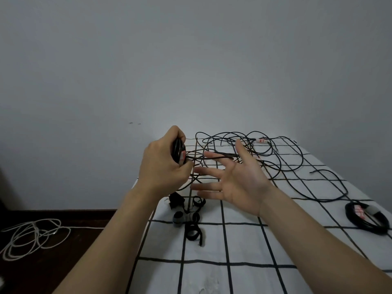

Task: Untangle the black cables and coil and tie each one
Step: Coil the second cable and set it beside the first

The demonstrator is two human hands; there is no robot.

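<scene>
Left hand (161,166) was curled tight round a small cable coil (177,152), held above the far left corner of the checked sheet (244,251). Right hand (239,183) was beside it, fingers straight and spread, holding nothing. Loose black cables (273,153) lay tangled at the sheet's far end. Tied coil (367,217) at its right edge. Straps (191,221) near its left edge.

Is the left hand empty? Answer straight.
No, the left hand grips a coil of black cable, its fingers curled round it, while the right hand is spread open beside it.
</scene>
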